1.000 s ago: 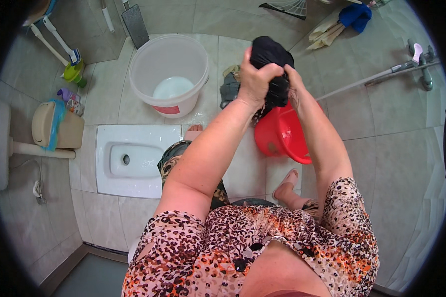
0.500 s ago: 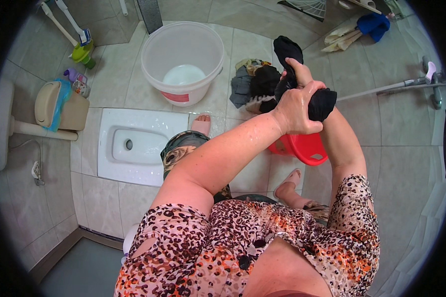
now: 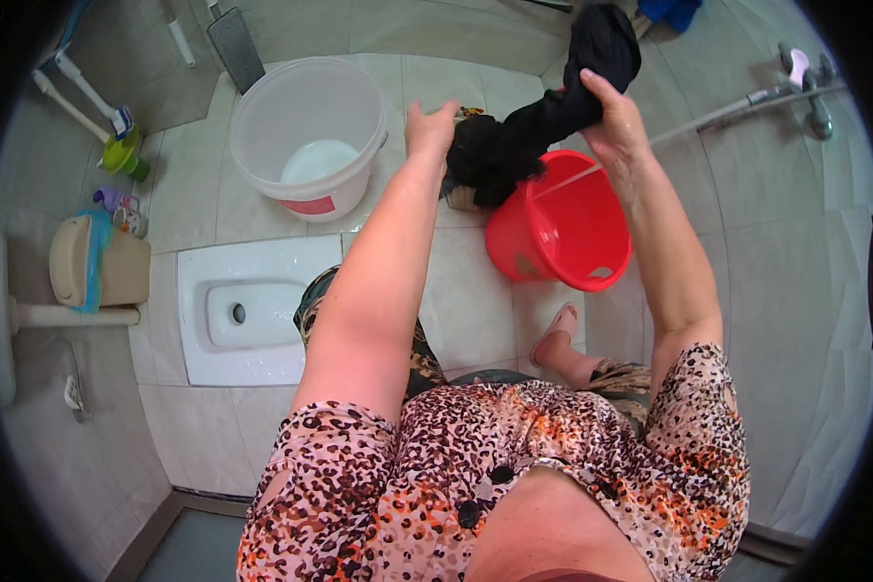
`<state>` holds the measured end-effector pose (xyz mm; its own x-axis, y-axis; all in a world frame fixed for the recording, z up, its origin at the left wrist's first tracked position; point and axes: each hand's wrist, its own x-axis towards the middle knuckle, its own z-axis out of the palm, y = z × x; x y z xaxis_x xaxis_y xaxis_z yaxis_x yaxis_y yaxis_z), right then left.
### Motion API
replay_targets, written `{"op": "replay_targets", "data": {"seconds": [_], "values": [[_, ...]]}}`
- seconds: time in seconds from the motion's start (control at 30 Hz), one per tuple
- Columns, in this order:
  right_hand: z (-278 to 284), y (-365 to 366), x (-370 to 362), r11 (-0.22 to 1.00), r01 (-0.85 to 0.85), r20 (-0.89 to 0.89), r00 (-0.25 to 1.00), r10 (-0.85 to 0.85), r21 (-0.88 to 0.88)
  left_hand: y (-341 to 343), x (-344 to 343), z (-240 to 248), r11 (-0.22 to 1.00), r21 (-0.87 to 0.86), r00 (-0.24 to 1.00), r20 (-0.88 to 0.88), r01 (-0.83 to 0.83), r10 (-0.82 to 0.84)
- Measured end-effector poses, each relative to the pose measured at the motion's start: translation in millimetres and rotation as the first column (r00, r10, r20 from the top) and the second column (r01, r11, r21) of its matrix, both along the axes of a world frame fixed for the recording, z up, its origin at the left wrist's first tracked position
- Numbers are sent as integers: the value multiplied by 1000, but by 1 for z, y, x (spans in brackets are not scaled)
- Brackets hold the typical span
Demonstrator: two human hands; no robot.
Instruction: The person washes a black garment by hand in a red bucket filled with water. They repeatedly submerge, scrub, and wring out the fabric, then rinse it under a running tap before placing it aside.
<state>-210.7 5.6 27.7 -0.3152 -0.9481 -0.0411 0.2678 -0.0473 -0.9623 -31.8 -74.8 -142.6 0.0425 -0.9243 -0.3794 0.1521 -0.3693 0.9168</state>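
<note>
Long, dark and bunched, a black cloth garment [image 3: 538,136] stretches from the floor pile up to my right hand [image 3: 616,126]. That hand is closed on its upper part, the thumb lying over the fabric. My left hand [image 3: 431,131] is at the garment's left end, with its visible fingers apart; some fingers are hidden. Below the cloth stands a red bucket [image 3: 553,228], its open mouth tilted towards the right. The black fabric overlaps the laundry on the floor, so their border is hard to make out.
A large white bucket [image 3: 364,179] with pale liquid stands left of my left hand. A squat toilet [image 3: 199,291] is set in the floor. Further left are a beige bin [image 3: 126,267] and a green brush holder [image 3: 118,155]. A shower fitting [image 3: 818,121] is on the right wall.
The twisted black garment has been loosened and drawn out lengthwise. My hands have moved apart, the left one away to the left. More of the red bucket now shows.
</note>
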Motion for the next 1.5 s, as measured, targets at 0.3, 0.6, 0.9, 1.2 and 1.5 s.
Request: {"op": "replay_targets", "data": {"seconds": [0.3,0.6,0.9,1.2,1.5], "values": [[66,78,-104,795,68,-796,-121,-593,-603,31,-14,8,804,-183,654,693,565,-302],[66,118,-107,974,-42,-947,-230,-225,-221,46,-20,38,682,-196,578,716,705,-392],[-107,119,-183,772,610,-874,459,-163,177,60,-17,34,586,-120,421,810,801,-409],[-157,219,-116,816,110,-655,661,367,568,73,-9,2,520,13,282,828,854,-484],[-143,237,-22,786,-2,-732,364,576,618,84,12,-84,299,264,-59,831,917,-553]]}}
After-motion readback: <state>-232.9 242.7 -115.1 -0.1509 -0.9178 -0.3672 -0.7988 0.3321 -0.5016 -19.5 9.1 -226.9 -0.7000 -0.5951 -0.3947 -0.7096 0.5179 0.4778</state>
